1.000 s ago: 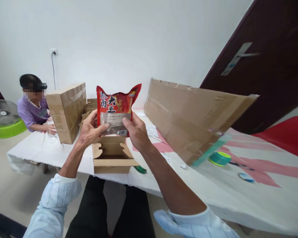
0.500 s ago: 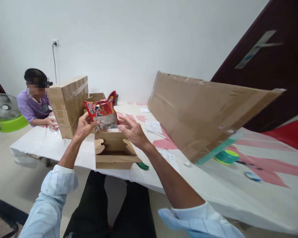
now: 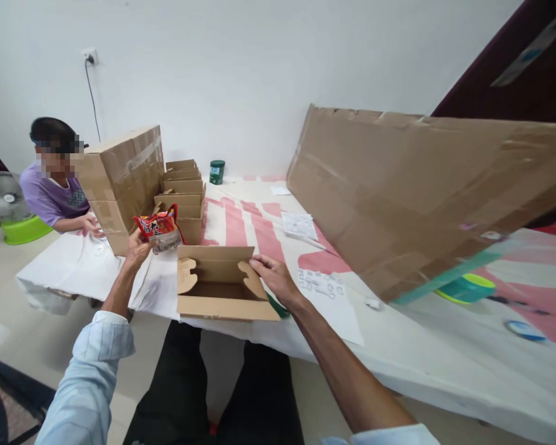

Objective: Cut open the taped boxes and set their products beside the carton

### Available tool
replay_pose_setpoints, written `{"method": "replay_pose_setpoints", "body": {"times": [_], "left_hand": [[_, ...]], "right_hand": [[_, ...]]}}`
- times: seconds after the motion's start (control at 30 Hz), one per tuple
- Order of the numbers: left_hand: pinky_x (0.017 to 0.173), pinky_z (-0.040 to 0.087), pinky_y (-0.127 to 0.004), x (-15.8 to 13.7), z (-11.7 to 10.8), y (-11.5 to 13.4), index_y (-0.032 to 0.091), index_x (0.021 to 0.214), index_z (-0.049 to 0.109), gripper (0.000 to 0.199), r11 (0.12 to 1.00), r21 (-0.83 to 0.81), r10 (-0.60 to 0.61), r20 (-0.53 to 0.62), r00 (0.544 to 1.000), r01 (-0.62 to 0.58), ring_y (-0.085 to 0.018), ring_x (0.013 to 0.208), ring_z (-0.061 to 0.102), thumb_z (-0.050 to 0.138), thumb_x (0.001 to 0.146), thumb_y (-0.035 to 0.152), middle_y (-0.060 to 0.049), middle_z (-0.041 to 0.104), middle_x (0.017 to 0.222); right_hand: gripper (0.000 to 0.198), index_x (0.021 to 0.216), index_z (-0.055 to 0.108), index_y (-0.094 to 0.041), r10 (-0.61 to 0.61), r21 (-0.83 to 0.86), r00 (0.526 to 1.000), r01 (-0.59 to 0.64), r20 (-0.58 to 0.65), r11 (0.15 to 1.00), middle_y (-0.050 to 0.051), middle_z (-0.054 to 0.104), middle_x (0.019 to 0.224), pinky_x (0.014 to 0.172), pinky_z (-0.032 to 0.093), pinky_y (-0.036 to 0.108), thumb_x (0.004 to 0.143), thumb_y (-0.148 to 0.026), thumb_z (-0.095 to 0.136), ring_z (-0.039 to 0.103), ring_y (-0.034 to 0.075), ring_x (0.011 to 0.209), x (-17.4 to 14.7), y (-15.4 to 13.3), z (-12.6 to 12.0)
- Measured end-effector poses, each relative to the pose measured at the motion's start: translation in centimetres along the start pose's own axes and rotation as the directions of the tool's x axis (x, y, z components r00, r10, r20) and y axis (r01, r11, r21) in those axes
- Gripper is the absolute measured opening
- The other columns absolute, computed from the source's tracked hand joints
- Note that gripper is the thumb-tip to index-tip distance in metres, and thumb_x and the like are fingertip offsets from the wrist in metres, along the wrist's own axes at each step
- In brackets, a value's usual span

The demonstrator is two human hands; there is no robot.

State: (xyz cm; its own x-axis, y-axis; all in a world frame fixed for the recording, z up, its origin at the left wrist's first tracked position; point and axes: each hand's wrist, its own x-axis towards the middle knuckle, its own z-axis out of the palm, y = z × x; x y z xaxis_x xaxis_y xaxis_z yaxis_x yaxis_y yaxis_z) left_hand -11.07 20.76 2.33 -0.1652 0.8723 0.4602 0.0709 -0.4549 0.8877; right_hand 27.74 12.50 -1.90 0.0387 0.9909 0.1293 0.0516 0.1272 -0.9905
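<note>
The table (image 3: 421, 355) is crowded at left by cartons (image 3: 120, 179), a packet (image 3: 161, 238) gripped by the left hand (image 3: 139, 248), an open box (image 3: 227, 308) by the right hand (image 3: 278, 278).

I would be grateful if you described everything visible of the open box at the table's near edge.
The box looks like plain brown cardboard, with its top open. A curved, notched flap stands at either end, and a long panel runs along the near side. It sits upright on the table. The right hand's fingertips are at its far right corner; whether they grip it is unclear.
</note>
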Motion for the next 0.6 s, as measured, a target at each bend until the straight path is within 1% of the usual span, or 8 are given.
{"method": "replay_pose_setpoints", "body": {"times": [0.1,0.2,0.3,0.37,0.43,0.5,0.6], "left_hand": [[0.075,0.061,-0.036,-0.3,0.6,-2.3,0.015,0.093,0.073,0.051,0.995,0.016,-0.103,0.033,0.994,0.103,-0.022,0.075,0.073,0.095,0.049,0.031,-0.005,0.080,0.084],[0.072,0.059,-0.034,-0.2,1.5,-4.0,0.015,0.092,0.075,0.049,0.983,0.052,-0.178,0.089,0.980,0.174,-0.021,0.073,0.072,0.093,0.048,0.027,-0.004,0.080,0.083],[0.073,0.059,-0.034,0.6,2.6,-5.3,0.015,0.090,0.076,0.045,0.974,0.097,-0.217,0.143,0.966,0.204,-0.022,0.076,0.073,0.091,0.050,0.027,-0.005,0.080,0.083],[0.075,0.059,-0.034,1.3,3.4,-6.0,0.016,0.090,0.075,0.042,0.969,0.132,-0.227,0.156,0.961,0.208,-0.022,0.077,0.073,0.090,0.053,0.029,-0.004,0.080,0.083],[0.077,0.058,-0.034,2.1,4.1,-6.7,0.016,0.091,0.074,0.039,0.962,0.178,-0.234,0.145,0.961,0.207,-0.022,0.078,0.072,0.086,0.056,0.030,-0.004,0.079,0.083],[0.077,0.058,-0.034,2.6,4.6,-7.2,0.016,0.090,0.071,0.035,0.949,0.239,-0.236,0.108,0.966,0.205,-0.022,0.079,0.072,0.082,0.060,0.030,-0.004,0.078,0.083],[0.077,0.056,-0.033,2.7,4.9,-7.5,0.018,0.090,0.068,0.029,0.910,0.361,-0.224,0.023,0.974,0.201,-0.022,0.080,0.071,0.079,0.064,0.028,-0.004,0.076,0.084]], "right_hand": [[0.057,0.087,0.076,-0.022,0.002,-0.002,0.997,-0.002,-0.073,1.000,0.004,0.078,0.085,0.073,0.059,0.034,0.071,-0.076,0.080,0.070,0.023,0.079,-0.5,0.8,-0.4],[0.054,0.089,0.076,-0.022,0.003,-0.021,0.997,-0.004,-0.071,1.000,0.003,0.078,0.086,0.074,0.058,0.034,0.076,-0.075,0.076,0.070,0.023,0.081,-1.3,1.4,-0.8],[0.057,0.090,0.076,-0.023,0.024,-0.043,0.997,-0.028,-0.075,0.999,0.005,0.079,0.089,0.075,0.058,0.034,0.079,-0.078,0.071,0.070,0.026,0.085,-2.0,2.1,-1.0],[0.062,0.091,0.077,-0.022,0.046,-0.013,0.995,-0.047,-0.086,0.999,0.006,0.080,0.091,0.076,0.059,0.036,0.079,-0.082,0.070,0.071,0.027,0.085,-2.2,2.6,-0.9],[0.067,0.091,0.077,-0.022,0.076,0.033,0.993,-0.074,-0.086,0.997,0.007,0.080,0.090,0.076,0.060,0.038,0.078,-0.087,0.068,0.072,0.028,0.083,-2.2,3.0,-0.6],[0.074,0.094,0.077,-0.021,0.115,0.086,0.991,-0.108,-0.075,0.990,0.008,0.081,0.091,0.077,0.061,0.040,0.078,-0.092,0.064,0.073,0.029,0.083,-2.3,3.5,-0.2],[0.083,0.111,0.077,-0.021,0.143,0.172,0.989,-0.134,-0.041,0.976,0.011,0.083,0.104,0.084,0.064,0.044,0.078,-0.096,0.059,0.077,0.033,0.094,-2.7,4.0,0.3]]}}
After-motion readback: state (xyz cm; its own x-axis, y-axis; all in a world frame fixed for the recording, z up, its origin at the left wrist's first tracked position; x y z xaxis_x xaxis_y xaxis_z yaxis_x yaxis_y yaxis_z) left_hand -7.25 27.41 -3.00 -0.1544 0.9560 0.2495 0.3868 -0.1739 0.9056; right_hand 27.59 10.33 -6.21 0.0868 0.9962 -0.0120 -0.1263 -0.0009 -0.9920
